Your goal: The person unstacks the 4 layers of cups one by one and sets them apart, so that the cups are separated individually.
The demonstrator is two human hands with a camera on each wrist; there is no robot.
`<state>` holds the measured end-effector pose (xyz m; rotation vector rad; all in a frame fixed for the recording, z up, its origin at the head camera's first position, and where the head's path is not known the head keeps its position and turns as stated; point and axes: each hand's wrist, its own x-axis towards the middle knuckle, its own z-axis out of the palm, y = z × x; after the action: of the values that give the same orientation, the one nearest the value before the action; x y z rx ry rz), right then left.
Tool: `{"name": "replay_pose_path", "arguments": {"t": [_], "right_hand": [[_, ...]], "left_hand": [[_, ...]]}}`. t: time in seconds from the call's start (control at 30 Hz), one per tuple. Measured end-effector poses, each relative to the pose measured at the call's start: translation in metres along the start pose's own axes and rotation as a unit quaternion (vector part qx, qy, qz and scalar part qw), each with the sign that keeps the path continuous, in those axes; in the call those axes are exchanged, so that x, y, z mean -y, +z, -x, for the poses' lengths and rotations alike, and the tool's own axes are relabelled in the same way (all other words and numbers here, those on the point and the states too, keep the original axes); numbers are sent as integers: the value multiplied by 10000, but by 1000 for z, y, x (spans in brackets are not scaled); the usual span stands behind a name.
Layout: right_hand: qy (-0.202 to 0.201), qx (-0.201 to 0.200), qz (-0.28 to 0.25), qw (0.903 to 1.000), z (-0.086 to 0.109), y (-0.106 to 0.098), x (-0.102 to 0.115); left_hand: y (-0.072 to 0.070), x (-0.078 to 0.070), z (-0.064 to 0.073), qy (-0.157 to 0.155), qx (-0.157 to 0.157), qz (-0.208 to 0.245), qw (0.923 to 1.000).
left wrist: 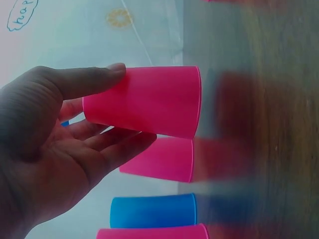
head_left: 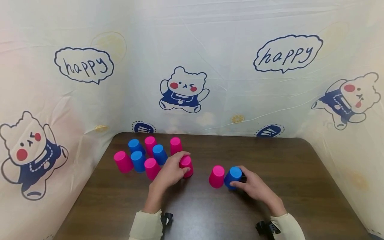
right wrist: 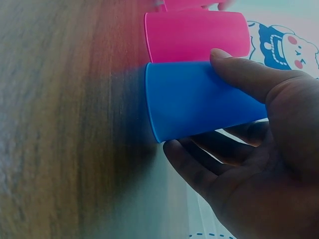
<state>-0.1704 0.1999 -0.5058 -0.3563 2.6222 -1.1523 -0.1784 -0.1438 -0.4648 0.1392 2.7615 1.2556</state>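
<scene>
My left hand (head_left: 171,171) grips an upside-down pink cup (head_left: 186,166) at the right side of a cluster of cups. In the left wrist view the thumb lies on one side of that pink cup (left wrist: 144,99) and the fingers on the other; a gap shows between its rim and its reflection in the tabletop. Further right, my right hand (head_left: 255,185) holds an upside-down blue cup (head_left: 233,177) between thumb and fingers. Close beside this blue cup (right wrist: 199,99), on its left, stands another upside-down pink cup (head_left: 216,176).
Several upside-down pink and blue cups stand at the table's back left, among them a pink one (head_left: 123,162) at the outer edge and a blue one (head_left: 138,161). The brown wooden table (head_left: 285,156) meets a printed cloth (head_left: 228,83) at the back and sides.
</scene>
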Motion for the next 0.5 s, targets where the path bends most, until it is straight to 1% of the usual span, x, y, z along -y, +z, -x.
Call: {"name": "replay_pose_path", "arguments": {"t": [0.2,0.5], "right_hand": [[41,-35,53,10000,0,-1,1],[31,-63,43,10000,1,1,1]], "left_hand": [[-5,4,-2,-47,-60,25,10000],[-14,11,-4,-259,-191,12,9995]]}}
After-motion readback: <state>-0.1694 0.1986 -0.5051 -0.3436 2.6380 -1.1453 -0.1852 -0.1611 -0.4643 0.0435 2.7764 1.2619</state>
